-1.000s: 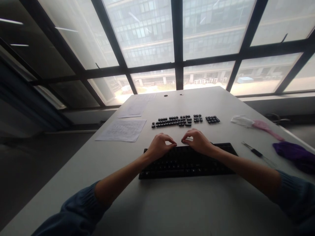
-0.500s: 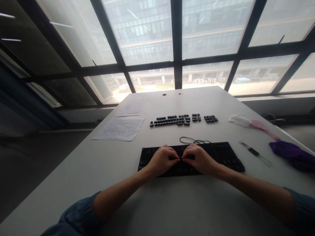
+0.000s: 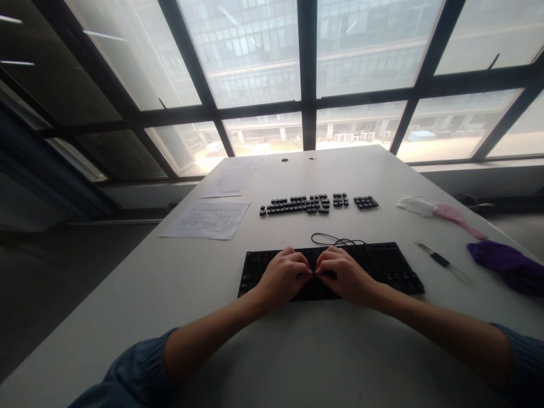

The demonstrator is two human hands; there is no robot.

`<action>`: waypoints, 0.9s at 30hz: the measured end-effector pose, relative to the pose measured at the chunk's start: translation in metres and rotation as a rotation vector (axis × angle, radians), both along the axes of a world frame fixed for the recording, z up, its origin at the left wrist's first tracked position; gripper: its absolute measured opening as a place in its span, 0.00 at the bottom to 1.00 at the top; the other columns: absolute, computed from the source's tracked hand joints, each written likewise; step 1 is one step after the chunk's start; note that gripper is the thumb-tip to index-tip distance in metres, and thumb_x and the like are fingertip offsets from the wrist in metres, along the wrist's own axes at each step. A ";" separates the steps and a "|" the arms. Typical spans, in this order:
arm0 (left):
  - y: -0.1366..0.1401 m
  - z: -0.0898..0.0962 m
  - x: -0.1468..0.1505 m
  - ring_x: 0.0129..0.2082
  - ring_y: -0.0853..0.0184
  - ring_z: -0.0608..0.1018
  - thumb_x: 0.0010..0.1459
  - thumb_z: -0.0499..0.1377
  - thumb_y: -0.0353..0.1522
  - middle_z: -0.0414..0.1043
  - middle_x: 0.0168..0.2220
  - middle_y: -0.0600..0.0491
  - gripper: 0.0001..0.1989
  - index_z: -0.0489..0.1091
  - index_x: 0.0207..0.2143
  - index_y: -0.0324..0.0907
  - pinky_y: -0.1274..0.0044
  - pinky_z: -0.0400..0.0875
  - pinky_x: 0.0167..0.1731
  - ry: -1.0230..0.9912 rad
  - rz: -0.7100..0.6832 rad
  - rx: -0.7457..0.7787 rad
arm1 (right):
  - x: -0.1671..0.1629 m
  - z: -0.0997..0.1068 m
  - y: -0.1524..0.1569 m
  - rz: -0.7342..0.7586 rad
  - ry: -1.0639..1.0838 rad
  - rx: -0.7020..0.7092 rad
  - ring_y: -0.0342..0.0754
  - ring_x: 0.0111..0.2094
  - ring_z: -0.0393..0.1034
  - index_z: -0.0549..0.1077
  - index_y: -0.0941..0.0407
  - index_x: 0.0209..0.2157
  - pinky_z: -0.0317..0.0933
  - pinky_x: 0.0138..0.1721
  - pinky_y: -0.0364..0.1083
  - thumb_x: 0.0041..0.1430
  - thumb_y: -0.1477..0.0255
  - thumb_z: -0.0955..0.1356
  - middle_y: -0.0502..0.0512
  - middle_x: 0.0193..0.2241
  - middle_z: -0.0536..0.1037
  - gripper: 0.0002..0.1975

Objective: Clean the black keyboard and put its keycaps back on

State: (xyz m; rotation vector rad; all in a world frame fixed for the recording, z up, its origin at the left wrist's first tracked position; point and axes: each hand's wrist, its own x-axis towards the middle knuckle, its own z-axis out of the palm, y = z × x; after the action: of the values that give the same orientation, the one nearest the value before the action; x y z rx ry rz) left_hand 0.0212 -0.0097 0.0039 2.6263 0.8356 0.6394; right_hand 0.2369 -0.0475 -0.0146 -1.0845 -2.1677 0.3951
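Black keyboard lies under left hand and right hand, both pinched closed (anything held is hidden), loose keys beyond, probably grouped for order

The white table carries 1 keyboard, keycaps, papers and purple cloth.

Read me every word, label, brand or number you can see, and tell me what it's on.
No text is readable.
Near paper: lines of writing, too small and blurred.
Far papers: faint marks, unreadable.
Loose keys: too small for any legends.
Keyboard: too dark to read.
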 end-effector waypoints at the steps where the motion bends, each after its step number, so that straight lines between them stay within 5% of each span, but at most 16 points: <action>1: -0.001 0.000 -0.001 0.38 0.64 0.72 0.62 0.63 0.32 0.79 0.37 0.54 0.05 0.80 0.33 0.44 0.72 0.68 0.42 0.014 -0.013 0.020 | 0.001 0.001 -0.001 0.003 -0.022 0.005 0.50 0.40 0.69 0.78 0.54 0.31 0.63 0.45 0.51 0.57 0.79 0.72 0.54 0.34 0.79 0.05; 14: -0.007 0.002 -0.003 0.38 0.64 0.71 0.66 0.58 0.32 0.77 0.39 0.51 0.10 0.79 0.33 0.42 0.70 0.69 0.43 0.069 -0.085 0.152 | 0.000 0.007 -0.007 -0.020 -0.180 0.015 0.49 0.40 0.67 0.76 0.55 0.31 0.63 0.44 0.50 0.62 0.74 0.69 0.54 0.37 0.76 0.05; 22: -0.008 -0.004 -0.005 0.40 0.64 0.71 0.65 0.58 0.32 0.77 0.40 0.51 0.09 0.78 0.34 0.43 0.69 0.69 0.46 0.046 -0.061 0.054 | 0.000 0.004 -0.009 -0.029 -0.182 -0.004 0.49 0.40 0.67 0.77 0.54 0.31 0.62 0.45 0.50 0.62 0.74 0.70 0.54 0.38 0.76 0.05; 27: 0.009 0.010 -0.002 0.41 0.64 0.74 0.65 0.58 0.33 0.78 0.38 0.51 0.08 0.78 0.35 0.43 0.70 0.69 0.46 -0.025 0.004 -0.072 | 0.007 0.017 0.000 -0.013 -0.123 -0.070 0.50 0.42 0.69 0.78 0.54 0.35 0.63 0.46 0.50 0.62 0.72 0.70 0.55 0.37 0.77 0.03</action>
State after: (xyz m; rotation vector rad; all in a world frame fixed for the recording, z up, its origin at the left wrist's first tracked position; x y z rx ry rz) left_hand 0.0192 -0.0004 0.0135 2.5476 0.8416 0.6294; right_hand 0.2437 -0.0479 0.0027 -1.1888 -2.2678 0.4111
